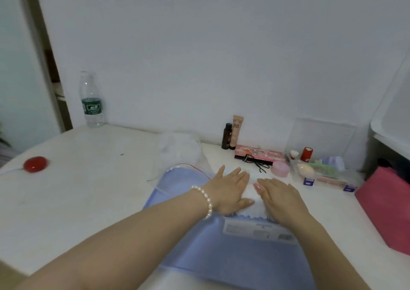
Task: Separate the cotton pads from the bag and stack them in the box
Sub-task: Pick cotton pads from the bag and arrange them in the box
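A large pale-blue bag [221, 249] lies flat on the white table [88, 192], its label near my right wrist. On its far part sits a white stack of cotton pads [255, 203], mostly hidden between my hands. My left hand [228, 190], with a pearl bracelet at the wrist, lies flat with straight fingers on the left side of the pads. On the right side of the stack rests my right hand [279, 198], fingers also straight. A clear plastic box [321, 138] stands at the back right with small items in it.
A water bottle [91, 100] stands at the back left by the wall. A red round object [35, 164] lies at the left. Crumpled clear plastic [179, 150] sits behind the bag. Cosmetic tubes [233, 135], a palette [259, 155], a pink jar [280, 168] and a pink bag [386, 207] crowd the right.
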`<state>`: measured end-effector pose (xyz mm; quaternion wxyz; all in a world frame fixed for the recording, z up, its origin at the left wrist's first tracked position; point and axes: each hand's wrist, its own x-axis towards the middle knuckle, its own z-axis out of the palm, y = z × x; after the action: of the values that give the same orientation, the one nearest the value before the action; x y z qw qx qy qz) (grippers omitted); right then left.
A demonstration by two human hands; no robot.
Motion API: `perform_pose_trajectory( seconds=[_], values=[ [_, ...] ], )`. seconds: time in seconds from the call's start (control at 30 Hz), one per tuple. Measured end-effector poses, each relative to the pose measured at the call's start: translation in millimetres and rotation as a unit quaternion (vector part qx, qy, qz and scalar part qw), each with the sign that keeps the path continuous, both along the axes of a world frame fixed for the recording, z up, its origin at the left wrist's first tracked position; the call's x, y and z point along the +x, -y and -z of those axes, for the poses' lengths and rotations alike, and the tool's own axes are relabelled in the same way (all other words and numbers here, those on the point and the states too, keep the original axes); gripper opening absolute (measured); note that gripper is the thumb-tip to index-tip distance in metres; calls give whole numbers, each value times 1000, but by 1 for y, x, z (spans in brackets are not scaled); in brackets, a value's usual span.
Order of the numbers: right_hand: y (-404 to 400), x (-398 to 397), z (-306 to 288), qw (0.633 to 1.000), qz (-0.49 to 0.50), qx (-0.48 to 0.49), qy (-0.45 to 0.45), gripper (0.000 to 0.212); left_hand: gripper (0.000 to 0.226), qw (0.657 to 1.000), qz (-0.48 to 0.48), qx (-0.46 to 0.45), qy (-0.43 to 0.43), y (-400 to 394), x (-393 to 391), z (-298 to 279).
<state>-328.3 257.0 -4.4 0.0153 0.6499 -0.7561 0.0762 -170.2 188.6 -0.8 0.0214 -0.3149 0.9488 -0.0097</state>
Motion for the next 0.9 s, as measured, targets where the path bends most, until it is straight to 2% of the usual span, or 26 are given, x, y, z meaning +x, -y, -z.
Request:
perform_pose_trajectory(
  seconds=[0.03, 0.1, 0.2, 0.23, 0.3, 0.37, 0.4, 0.43, 0.5, 0.57, 0.63, 0.73, 0.83, 0.9],
  values=[
    [0, -1, 0, 999, 4, -21, 23, 47, 73, 1000, -3, -2, -25, -1, 3, -3],
    [-3, 0, -5, 985, -15, -156, 70, 46, 62, 993, 26, -30, -109, -8, 16, -13],
    [-24, 9, -19, 914, -87, -386, 90, 41, 35, 939, 95, -223, -243, -18, 49, -23],
    [-33, 18, -24, 899, -113, -414, 91, 37, 32, 926, 89, -259, -260, -21, 65, -25],
    [-41, 46, -26, 887, -175, -418, 92, 36, 24, 928, 40, -294, -227, -22, 101, -25],
    [-39, 78, -18, 889, -234, -379, 105, 42, 14, 946, -36, -302, -112, -14, 133, -28],
    [-33, 95, -12, 892, -263, -349, 112, 40, 8, 956, -84, -276, -60, -9, 147, -30],
    [-25, 111, -6, 897, -286, -318, 112, 36, 19, 963, -133, -233, -28, -2, 156, -31],
    [-4, 141, 5, 921, -296, -220, 121, 36, 55, 970, -200, -133, -24, 14, 172, -29],
    [18, 167, 2, 946, -261, -122, 149, 35, 70, 967, -227, -110, -36, 21, 176, -38],
    [41, 186, -6, 952, -209, -45, 217, 28, 74, 966, -214, -117, -83, 30, 177, -44],
    [77, 201, -23, 983, -93, 7, 156, 28, 74, 966, -202, -96, -132, 42, 174, -55],
    [103, 205, -28, 984, -18, 124, 126, 56, 74, 972, -179, -58, -141, 44, 166, -62],
    [119, 204, -32, 977, -11, 148, 155, 70, 75, 975, -165, -32, -143, 45, 160, -65]
  ],
)
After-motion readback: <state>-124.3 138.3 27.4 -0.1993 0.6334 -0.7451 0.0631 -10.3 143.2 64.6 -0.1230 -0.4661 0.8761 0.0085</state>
